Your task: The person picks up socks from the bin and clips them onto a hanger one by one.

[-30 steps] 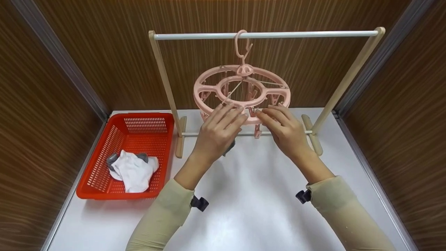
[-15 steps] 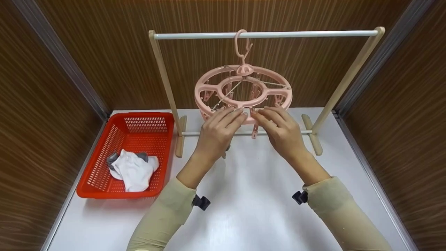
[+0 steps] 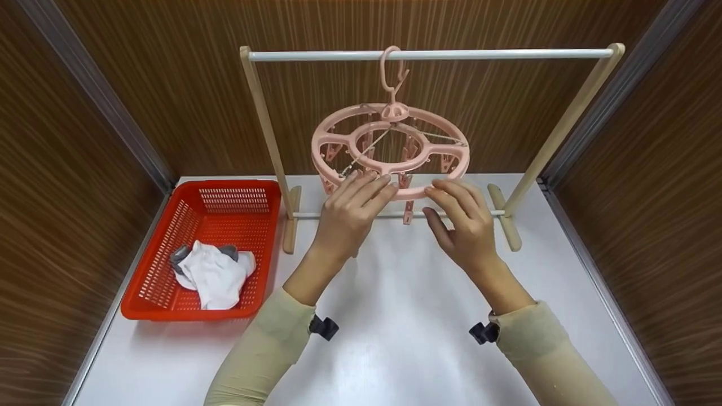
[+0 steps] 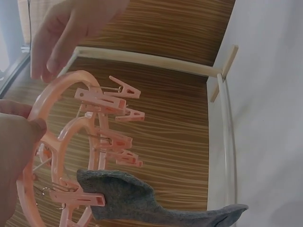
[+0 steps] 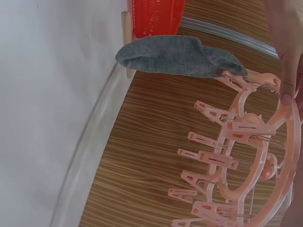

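A round pink clip hanger [image 3: 389, 169] hangs by its hook from the rack's white bar. My left hand [image 3: 351, 217] pinches the hanger's near rim, thumb against the ring in the right wrist view. To its right, my right hand [image 3: 463, 220] is at the rim with fingers loosely bent and thumb apart, holding nothing; in the left wrist view it is off the ring. A dark grey sock [image 4: 125, 196] hangs from one clothespin [image 4: 78, 197] of the hanger. In the head view my left hand hides that sock. Several other clothespins [image 5: 218, 158] dangle with nothing in them.
A red basket [image 3: 271, 225] stands on the white table [image 3: 395, 349] at the left, with white and grey socks [image 3: 217, 276] inside. The wooden rack's post [image 3: 564, 129] rises right of the hanger. Wood-patterned walls enclose the back and sides.
My right hand has moved right, away from the left hand, and its thumb has spread from the fingers. The left hand stays at the rim. The sock has passed out of the head view.
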Demonstrator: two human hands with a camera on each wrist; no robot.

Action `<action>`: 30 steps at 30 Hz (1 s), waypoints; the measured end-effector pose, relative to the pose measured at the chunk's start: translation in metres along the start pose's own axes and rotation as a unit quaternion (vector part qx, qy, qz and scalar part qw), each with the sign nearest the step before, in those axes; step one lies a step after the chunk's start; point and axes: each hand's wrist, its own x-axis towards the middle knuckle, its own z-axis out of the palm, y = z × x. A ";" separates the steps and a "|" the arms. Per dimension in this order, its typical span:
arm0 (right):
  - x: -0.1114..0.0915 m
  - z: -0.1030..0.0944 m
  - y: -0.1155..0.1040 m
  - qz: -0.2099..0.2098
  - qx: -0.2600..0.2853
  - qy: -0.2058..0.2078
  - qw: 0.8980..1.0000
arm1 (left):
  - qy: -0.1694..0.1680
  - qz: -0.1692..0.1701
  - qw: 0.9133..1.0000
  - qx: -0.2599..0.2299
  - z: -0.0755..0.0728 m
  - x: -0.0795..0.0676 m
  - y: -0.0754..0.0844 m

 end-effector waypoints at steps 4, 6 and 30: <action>-0.013 0.002 -0.001 0.026 0.034 0.033 0.999 | -0.001 -0.005 1.000 -0.008 -0.002 -0.001 -0.001; -0.020 0.003 0.000 0.043 0.045 0.020 0.998 | 0.001 -0.006 1.000 -0.011 -0.002 -0.002 -0.001; -0.002 0.020 -0.025 0.291 0.263 -0.146 0.908 | 0.001 -0.008 1.000 -0.021 -0.004 -0.006 -0.005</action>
